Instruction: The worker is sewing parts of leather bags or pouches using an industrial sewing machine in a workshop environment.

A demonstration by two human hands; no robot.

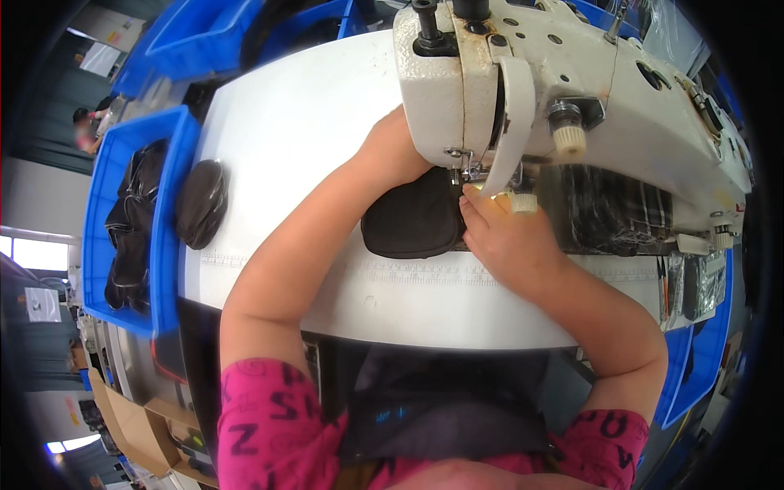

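A black fabric piece (412, 222) lies on the white table (302, 122) under the needle area of a cream industrial sewing machine (572, 90). My left hand (394, 151) rests on the far side of the piece, partly hidden behind the machine head. My right hand (500, 237) presses on the piece's right edge, fingertips right at the presser foot (467, 173). Neither hand's grip is fully visible under the machine.
A blue bin (167, 245) at the left holds several black pieces, and one dark oval piece (202, 202) lies on its rim. More blue bins (204, 41) stand at the back. Dark fabric (612, 212) lies behind the machine arm. A ruler strip (392, 273) runs along the table front.
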